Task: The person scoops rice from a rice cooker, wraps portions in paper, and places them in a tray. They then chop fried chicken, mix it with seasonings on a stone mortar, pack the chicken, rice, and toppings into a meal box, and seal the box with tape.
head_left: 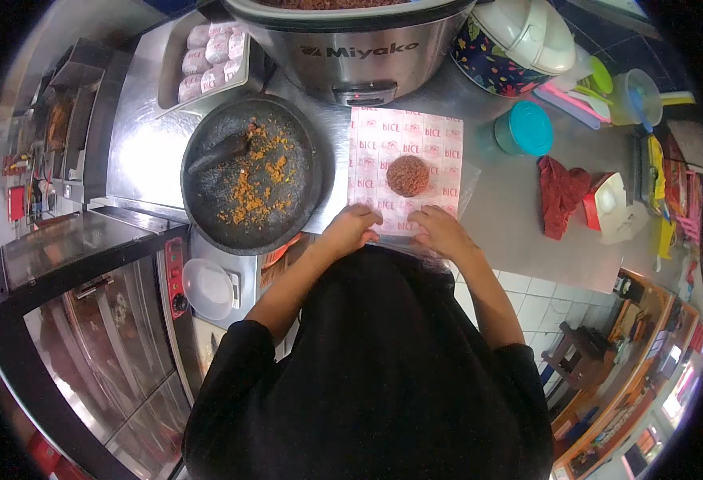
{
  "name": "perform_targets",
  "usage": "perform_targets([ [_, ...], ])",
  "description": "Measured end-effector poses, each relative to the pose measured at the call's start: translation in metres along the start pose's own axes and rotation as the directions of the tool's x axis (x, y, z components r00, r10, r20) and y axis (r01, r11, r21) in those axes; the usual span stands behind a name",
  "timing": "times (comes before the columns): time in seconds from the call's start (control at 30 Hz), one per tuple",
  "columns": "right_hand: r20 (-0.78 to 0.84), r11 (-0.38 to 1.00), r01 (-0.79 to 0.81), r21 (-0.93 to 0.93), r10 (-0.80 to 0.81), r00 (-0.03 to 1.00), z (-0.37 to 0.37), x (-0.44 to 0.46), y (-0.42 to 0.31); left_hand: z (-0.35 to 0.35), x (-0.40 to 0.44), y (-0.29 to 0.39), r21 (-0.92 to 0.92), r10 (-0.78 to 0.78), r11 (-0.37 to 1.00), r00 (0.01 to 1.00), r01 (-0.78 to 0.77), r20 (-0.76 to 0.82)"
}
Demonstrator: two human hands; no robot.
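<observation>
A sheet of white wrapping paper (367, 172) printed in red lies flat on the steel counter. On its middle sits a round mound of reddish-brown rice (407, 175). My left hand (354, 230) is at the sheet's near left corner, fingers curled closed on the edge. At the near right corner my right hand (441, 232) likewise pinches the paper. Both hands are apart from the rice. Clear plastic shows by the sheet's right side and under my right hand.
Left of the paper stands a dark stone mortar (199, 196) with a pestle (217, 154) and orange-brown crumbs. Behind are a rice cooker (359, 68) and a metal tray (207, 102) of wrapped parcels (194, 61). A turquoise-lidded tub (531, 126) and red cloth (559, 196) lie right.
</observation>
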State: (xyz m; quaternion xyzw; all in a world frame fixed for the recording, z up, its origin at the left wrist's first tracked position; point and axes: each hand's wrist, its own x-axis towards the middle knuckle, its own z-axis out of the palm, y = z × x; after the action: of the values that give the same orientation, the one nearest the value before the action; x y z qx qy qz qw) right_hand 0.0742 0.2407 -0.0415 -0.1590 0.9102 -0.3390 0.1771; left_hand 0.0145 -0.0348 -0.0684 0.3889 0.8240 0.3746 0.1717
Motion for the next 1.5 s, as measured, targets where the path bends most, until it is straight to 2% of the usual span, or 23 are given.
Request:
perform_targets([
  [0.23, 0.006, 0.999, 0.039, 0.017, -0.039, 0.999, -0.001, 0.001, 0.006, -0.001, 0.002, -0.006, -0.051, -0.012, 0.999, 0.998, 0.015, 0.057],
  [0.33, 0.051, 0.999, 0.011, -0.038, -0.009, 0.999, 0.0, 0.0, 0.001, -0.001, 0.003, -0.006, -0.034, 0.08, 0.996, 0.995, -0.079, 0.054],
  [0.4, 0.002, 0.977, 0.116, -0.182, -0.117, 0.993, 0.004, -0.001, -0.001, 0.0, 0.001, -0.002, -0.001, 0.075, 0.997, 0.996, -0.075, 0.04],
  [0.43, 0.002, 0.976, 0.115, -0.183, -0.117, 0.993, 0.005, -0.002, -0.003, 0.001, 0.0, 0.0, 0.031, 0.067, 0.997, 0.997, -0.068, 0.025],
  [0.53, -0.091, 0.978, 0.038, -0.205, -0.058, 0.994, 0.0, -0.003, -0.02, -0.001, 0.004, 0.008, 0.059, 0.023, 0.998, 0.999, -0.021, -0.034],
  [0.6, -0.356, 0.969, 0.013, -0.246, -0.103, 0.929, -0.009, -0.004, -0.031, -0.009, 0.008, 0.018, 0.068, -0.033, 0.997, 0.996, 0.038, -0.081],
  [0.63, -0.356, 0.969, 0.011, -0.246, -0.101, 0.929, -0.007, -0.006, -0.028, -0.015, 0.01, 0.024, 0.074, -0.09, 0.992, 0.988, 0.1, -0.123],
  [0.7, -0.38, 0.962, -0.077, -0.261, -0.029, 0.924, -0.004, -0.006, -0.023, -0.022, 0.015, 0.031, 0.117, -0.094, 0.987, 0.984, 0.113, -0.152],
  [0.77, -0.377, 0.97, -0.081, -0.229, -0.012, 0.926, -0.009, -0.005, -0.021, -0.024, 0.019, 0.029, 0.16, -0.099, 0.979, 0.978, 0.129, -0.186],
  [0.87, -0.349, 0.97, -0.116, -0.215, 0.035, 0.937, -0.013, -0.005, -0.015, -0.026, 0.022, 0.027, 0.257, -0.051, 0.962, 0.982, 0.098, -0.182],
  [0.93, -0.329, 0.961, -0.147, -0.236, 0.063, 0.942, -0.013, -0.006, -0.005, -0.038, 0.025, 0.038, 0.338, 0.061, 0.941, 0.989, -0.013, -0.133],
  [1.07, -0.363, 0.985, -0.145, -0.09, 0.103, 0.926, -0.016, -0.022, 0.019, -0.023, 0.007, 0.01, 0.418, 0.057, 0.908, 0.993, -0.01, -0.101],
  [1.13, -0.383, 0.991, -0.118, -0.066, 0.084, 0.92, -0.016, -0.027, 0.024, -0.014, -0.001, 0.0, 0.211, -0.067, 0.971, 0.972, 0.116, -0.226],
  [1.17, -0.443, 0.97, -0.157, 0.188, 0.227, 0.868, -0.014, -0.028, 0.026, -0.012, 0.0, -0.007, 0.082, -0.069, 0.992, 0.955, 0.097, -0.29],
  [1.2, -0.459, 0.886, -0.166, 0.433, 0.375, 0.806, -0.019, -0.025, 0.024, -0.014, 0.005, -0.002, 0.086, -0.061, 0.992, 0.953, 0.09, -0.297],
  [1.23, -0.466, 0.89, -0.161, 0.427, 0.369, 0.804, -0.025, -0.02, 0.024, -0.015, 0.01, 0.003, -0.204, -0.353, 0.931, 0.889, 0.303, -0.29],
  [1.27, -0.439, 0.849, -0.275, 0.451, 0.479, 0.76, -0.031, -0.014, 0.026, -0.016, 0.016, 0.008, -0.47, -0.61, 0.745, 0.768, 0.473, -0.194],
  [1.3, -0.406, 0.792, -0.385, 0.474, 0.584, 0.702, -0.037, -0.009, 0.025, 0.0, 0.02, -0.011, -0.591, -0.615, 0.718, 0.733, 0.368, -0.291],
  [1.33, -0.408, 0.793, -0.384, 0.474, 0.584, 0.702, -0.034, -0.002, 0.034, -0.004, 0.029, -0.009, -0.59, -0.614, 0.719, 0.733, 0.367, -0.292],
  [1.4, -0.431, 0.714, -0.387, 0.583, 0.676, 0.598, -0.023, 0.015, 0.053, -0.011, 0.046, -0.007, -0.731, -0.751, 0.53, 0.638, 0.43, -0.169],
  [1.43, -0.432, 0.719, -0.381, 0.581, 0.669, 0.605, -0.026, 0.019, 0.049, 0.001, 0.053, -0.015, -0.751, -0.745, 0.558, 0.612, 0.353, -0.265],
  [1.47, -0.429, 0.701, -0.385, 0.6, 0.688, 0.585, -0.028, 0.023, 0.045, 0.008, 0.054, -0.025, -0.751, -0.744, 0.562, 0.608, 0.347, -0.276],
  [1.5, -0.424, 0.682, -0.389, 0.619, 0.708, 0.565, -0.03, 0.025, 0.042, 0.007, 0.058, -0.025, -0.68, -0.77, 0.589, 0.559, 0.437, -0.307],
])
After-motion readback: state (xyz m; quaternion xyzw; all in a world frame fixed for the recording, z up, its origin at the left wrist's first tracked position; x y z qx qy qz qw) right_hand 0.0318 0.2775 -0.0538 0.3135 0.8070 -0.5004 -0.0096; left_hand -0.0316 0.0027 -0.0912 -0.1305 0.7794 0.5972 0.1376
